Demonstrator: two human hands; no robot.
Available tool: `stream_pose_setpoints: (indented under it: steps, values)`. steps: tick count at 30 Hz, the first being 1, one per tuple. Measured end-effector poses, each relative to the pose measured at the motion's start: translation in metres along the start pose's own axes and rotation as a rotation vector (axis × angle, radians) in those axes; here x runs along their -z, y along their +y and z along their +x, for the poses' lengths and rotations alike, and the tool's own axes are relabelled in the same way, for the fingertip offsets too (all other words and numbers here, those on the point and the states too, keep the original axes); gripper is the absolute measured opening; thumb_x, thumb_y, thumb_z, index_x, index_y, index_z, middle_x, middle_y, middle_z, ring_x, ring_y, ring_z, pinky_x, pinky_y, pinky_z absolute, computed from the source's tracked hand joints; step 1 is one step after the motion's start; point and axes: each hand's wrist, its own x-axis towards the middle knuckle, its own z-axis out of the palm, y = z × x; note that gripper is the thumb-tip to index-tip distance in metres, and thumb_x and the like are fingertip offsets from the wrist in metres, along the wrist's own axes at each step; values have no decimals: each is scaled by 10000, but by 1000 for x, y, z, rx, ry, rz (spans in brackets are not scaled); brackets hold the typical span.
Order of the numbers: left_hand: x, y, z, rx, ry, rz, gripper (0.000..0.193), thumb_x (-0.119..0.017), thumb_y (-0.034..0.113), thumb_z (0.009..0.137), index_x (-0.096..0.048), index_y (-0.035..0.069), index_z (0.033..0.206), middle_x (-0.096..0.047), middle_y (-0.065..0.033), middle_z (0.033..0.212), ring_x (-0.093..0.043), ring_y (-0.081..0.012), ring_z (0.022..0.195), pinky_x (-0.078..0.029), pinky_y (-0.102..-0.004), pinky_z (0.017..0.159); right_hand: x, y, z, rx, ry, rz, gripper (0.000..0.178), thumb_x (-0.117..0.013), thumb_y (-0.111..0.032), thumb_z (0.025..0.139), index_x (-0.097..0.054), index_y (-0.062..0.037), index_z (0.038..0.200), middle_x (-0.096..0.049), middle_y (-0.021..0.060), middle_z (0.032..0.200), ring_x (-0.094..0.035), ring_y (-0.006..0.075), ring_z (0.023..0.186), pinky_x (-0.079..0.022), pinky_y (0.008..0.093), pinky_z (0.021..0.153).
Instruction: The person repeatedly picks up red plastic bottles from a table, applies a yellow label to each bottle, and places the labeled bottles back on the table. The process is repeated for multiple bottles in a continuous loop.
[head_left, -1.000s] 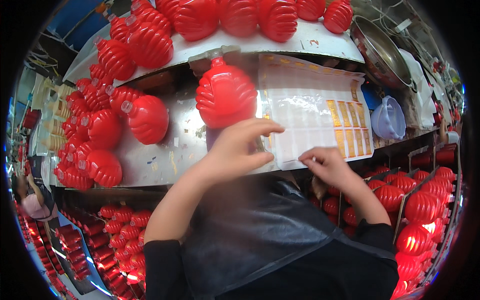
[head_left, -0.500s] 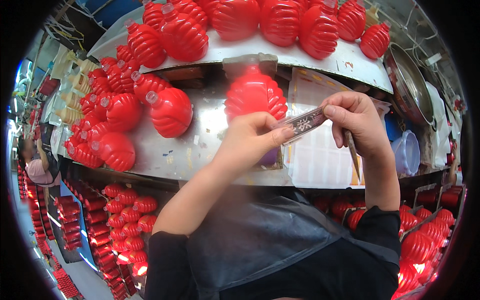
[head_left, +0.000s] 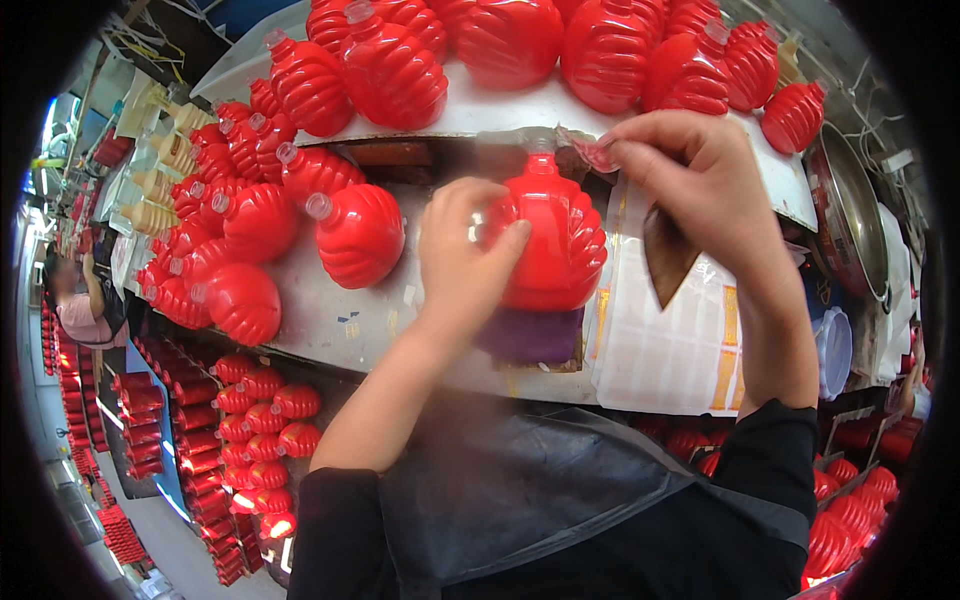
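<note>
Head view: the left hand [head_left: 462,245] is curving around the left flank of a red ribbed bottle [head_left: 555,240], its fingers bent and its thumb spread toward the bottle's front; whether these fingers are gripping or merely resting there, I cannot tell. The bottle is lying just right of the left thumb, its clear neck pointing away from the person, and a purple pad [head_left: 545,338] is showing beneath it, lower than the left fingertips. The right hand [head_left: 695,170] is pinching a thin pinkish strip [head_left: 594,154] between thumb and forefinger, so that the strip is hanging just right of the bottle's neck. Below those right fingertips, a dark pointed tool [head_left: 668,258] is jutting downward from beneath the hand; how it is being held is hidden. Under the right hand and wrist, a white sheet [head_left: 650,355] with gold labels is lying beside the bottle. Left of the left fingers, another red bottle [head_left: 362,237] is resting apart from the hand, with a cluster of similar bottles sitting farther out. Beyond both hands' fingers, more red bottles [head_left: 605,50] are lining a white shelf [head_left: 490,100]. Well to the right of the right fingers, a metal pan [head_left: 848,210] is leaning, and a pale lavender basket [head_left: 834,352] is sitting nearer the person.
</note>
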Motion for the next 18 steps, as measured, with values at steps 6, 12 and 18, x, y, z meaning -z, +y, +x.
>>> stream_pose_setpoints:
  steps: [6, 12, 18]
  values:
    - [-7, -9, 11, 303, -82, -538, 485, -731, 114, 925, -543, 23, 1364, -564, -66, 1268, -537, -164, 1158, -440, -332, 1062, -59, -3, -33, 405, -58, -713, 265, -713, 16, 805, -708, -37, 1065, -756, 117, 973, -706, 251, 649, -557, 355, 556]
    - [-12, -3, 30, 181, -134, -172, 620, -859, 229, 816, -566, -17, 1304, -631, -195, 1231, -626, -317, 1166, -502, -428, 1021, -84, 4, -67, 498, -135, -1081, 391, -693, -55, 762, -732, 47, 1137, -753, 210, 1106, -641, 136, 582, -476, 267, 501]
    - [-11, -11, 24, 151, -143, -228, 680, -860, 302, 838, -547, -19, 1349, -619, -207, 1264, -613, -328, 1196, -487, -433, 1049, -82, -15, -78, 388, -213, -763, 365, -765, -120, 831, -730, 12, 1170, -758, 170, 1008, -668, 207, 602, -505, 315, 511]
